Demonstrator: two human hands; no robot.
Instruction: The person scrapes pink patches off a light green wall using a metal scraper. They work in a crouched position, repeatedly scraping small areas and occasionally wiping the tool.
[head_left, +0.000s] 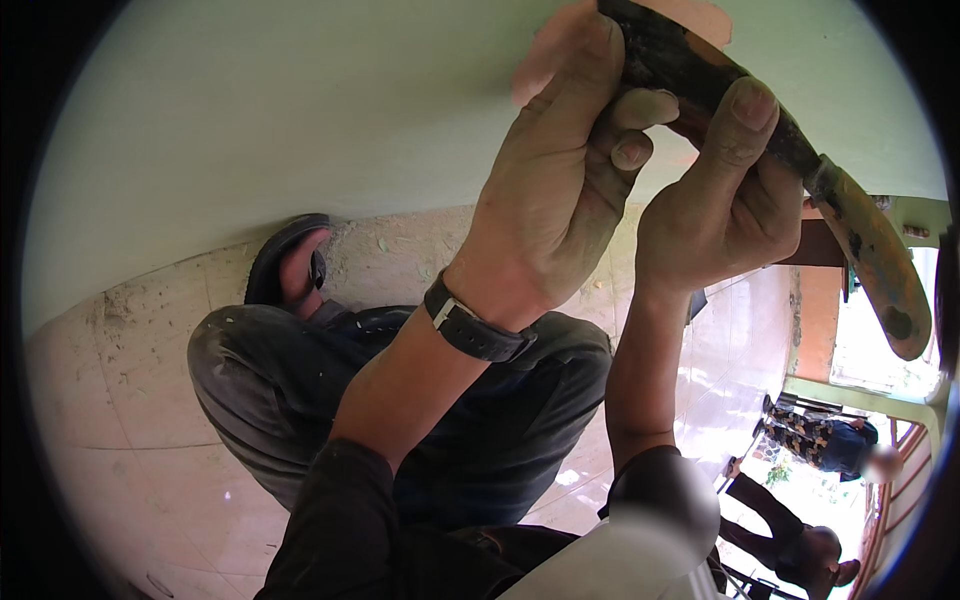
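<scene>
My left hand, with a black watch on its wrist, holds the dark blade part of a long hand tool near its upper left end. The thumb lies along the edge and two fingertips curl below. My right hand grips the same tool farther right, its thumb on the blade. The worn wooden handle sticks out to the lower right, untouched by either hand. Behind the tool is a pale green wall with a pinkish patch. The tool's far tip is cut off at the picture's top.
Dust and bits lie on the tiled floor by the wall. My bent knees and one sandalled foot are below. At the lower right are one person in patterned trousers and another in dark clothes, near a bright opening.
</scene>
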